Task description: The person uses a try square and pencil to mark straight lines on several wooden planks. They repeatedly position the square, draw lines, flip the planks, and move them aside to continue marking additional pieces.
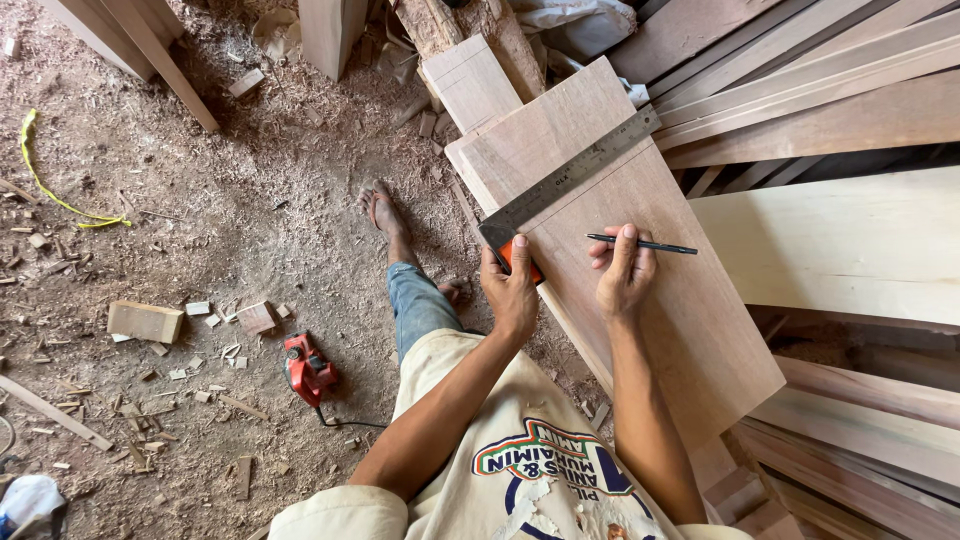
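Pencil (642, 244) is sitting in our right hand (622, 272), the grip pinched narrow around it, its dark shaft lying nearly flat with the tip pointing out to the right over the reddish wooden board (660, 330). Our right hand is resting on the face of that board, just beside the steel blade of the try square (570, 178). Our left hand (512, 292) is closing its grip on the orange stock of the square, pressing it against the board's near edge, while the ruled blade is running diagonally up and across the board's face toward its far right edge. The board itself is lying slanted over a stack of pale and brown planks (840, 245) on our right.

Below our left arm, we are seeing our leg in blue jeans and our bare foot (382, 210) planted on the sawdust-covered floor (200, 230). A red power tool (308, 368) with a black cord is lying on the floor to the left of the leg. Farther left, a small wooden block (145, 321) and scattered offcuts are lying among the shavings. Near the far left, a yellow cord (50, 190) is curling over the sawdust, and upright timber pieces (330, 35) are standing at the far edge.
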